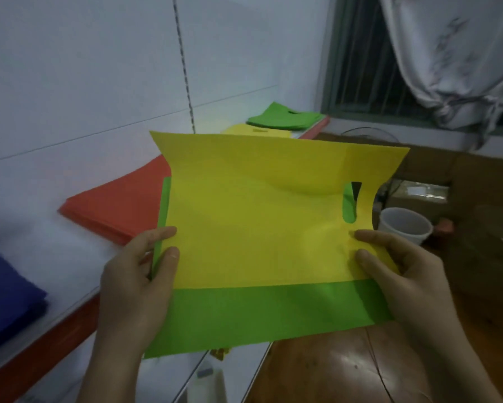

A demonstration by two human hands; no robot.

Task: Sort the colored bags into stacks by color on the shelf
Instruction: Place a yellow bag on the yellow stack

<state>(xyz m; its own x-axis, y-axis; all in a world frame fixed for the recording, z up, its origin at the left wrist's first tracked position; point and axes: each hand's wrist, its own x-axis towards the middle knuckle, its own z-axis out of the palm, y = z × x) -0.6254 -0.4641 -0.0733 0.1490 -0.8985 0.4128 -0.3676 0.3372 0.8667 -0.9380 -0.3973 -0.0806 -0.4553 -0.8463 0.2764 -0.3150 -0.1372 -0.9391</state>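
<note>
We hold a yellow bag (pixel 259 216) flat on a green bag (pixel 259 312), in the air just off the front edge of the shelf (pixel 41 248). The yellow one is matte, with a slot handle cut near its right side; the green one shows through the slot and sticks out below and at the left. Our left hand (pixel 137 286) pinches the left edges and our right hand (pixel 401 274) the right. Along the shelf lie a blue stack (pixel 9 292), orange stack (pixel 119 199), yellow stack (pixel 256 130) and green stack (pixel 285 117).
</note>
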